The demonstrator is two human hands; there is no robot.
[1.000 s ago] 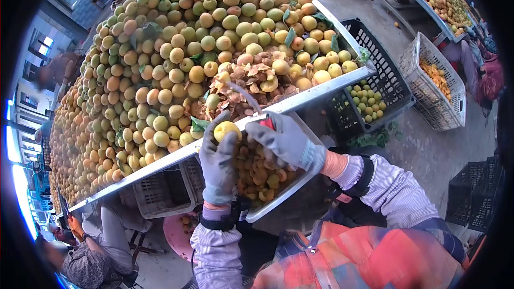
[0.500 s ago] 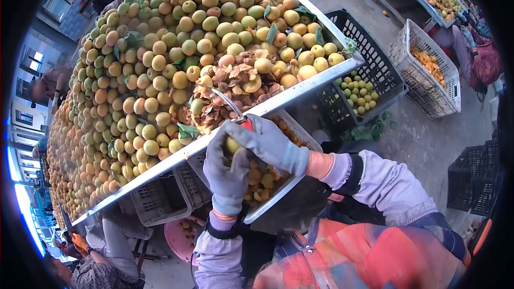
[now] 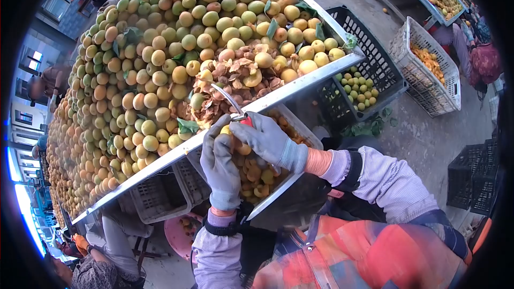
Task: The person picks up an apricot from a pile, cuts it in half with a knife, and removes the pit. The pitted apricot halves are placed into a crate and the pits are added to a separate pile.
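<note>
My right hand (image 3: 265, 138), in a grey glove, grips a knife with a red handle (image 3: 246, 121). Its curved metal blade (image 3: 226, 96) points up and away over the fruit table's rim. Beside it, my gloved left hand (image 3: 220, 163) has its fingers bent at a yellow apricot (image 3: 225, 129), mostly hidden between both hands. Below the hands, a crate (image 3: 284, 179) contains cut yellow fruit (image 3: 256, 174). Just past the blade, brown fruit scraps (image 3: 233, 83) lie among whole green-orange apricots (image 3: 155, 80).
A metal rim (image 3: 305, 83) edges the heaped table. To the right stand a black crate (image 3: 383, 67) with green fruit and a white crate (image 3: 447, 83) with orange pieces. A pink basin (image 3: 179, 238) sits below left. Other people work around the table, one wearing an orange glove (image 3: 80, 243).
The round fruit in my left palm no longer shows there; yellow flesh appears at the fingertips. My left fingers have straightened somewhat and shifted slightly. The knife stays in my right hand.
</note>
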